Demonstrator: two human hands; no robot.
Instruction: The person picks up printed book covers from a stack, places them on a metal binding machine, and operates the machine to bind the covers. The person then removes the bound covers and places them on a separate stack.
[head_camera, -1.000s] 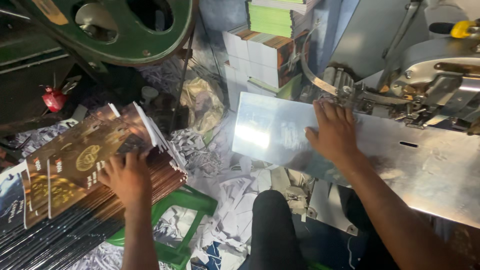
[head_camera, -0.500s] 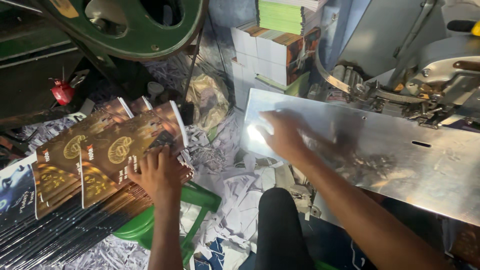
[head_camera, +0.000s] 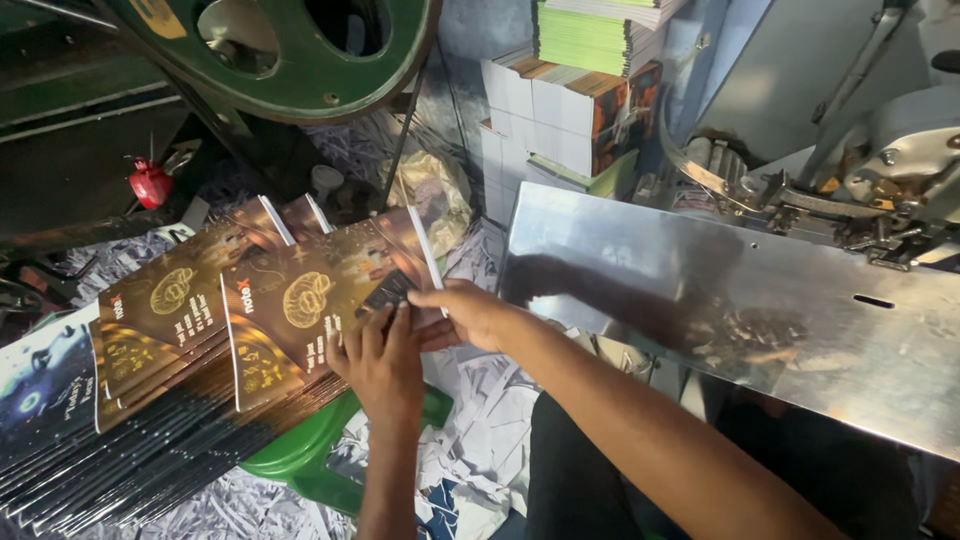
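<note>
Booklets (head_camera: 310, 310) lie fanned on a slanted stack left of the steel plate (head_camera: 740, 300), covers up for easy picking; your left hand (head_camera: 385, 365) presses flat on the top cover; your right hand (head_camera: 470, 315) pinches its near corner, steadying it.

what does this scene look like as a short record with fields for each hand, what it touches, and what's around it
left hand: flat on the top brown booklet, fingers spread
right hand: at the right edge of the same booklet, grip pinching its corner
booklets: fanned stack of brown covers with gold designs, overlapping, sloping down to the left
under the stack: green plastic stool
metal table: shiny, bare, right of the hands
floor: paper scraps
background: green wheel, red padlock, stacked books
</note>
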